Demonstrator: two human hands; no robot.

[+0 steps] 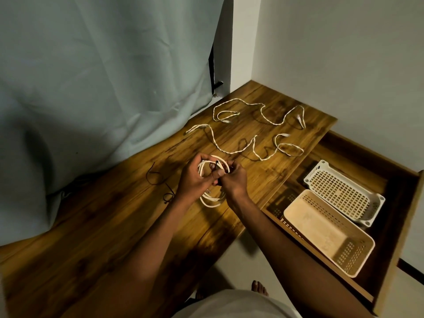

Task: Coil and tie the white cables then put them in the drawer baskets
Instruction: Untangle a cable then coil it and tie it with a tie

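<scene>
Coiled cable [212, 198] partly hidden behind both hands; drawer [399, 226] front cut by right edge.

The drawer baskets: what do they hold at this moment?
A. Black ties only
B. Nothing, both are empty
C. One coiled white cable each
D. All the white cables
B: the white basket and the beige basket in the open drawer show only bare perforated bottoms.
</scene>
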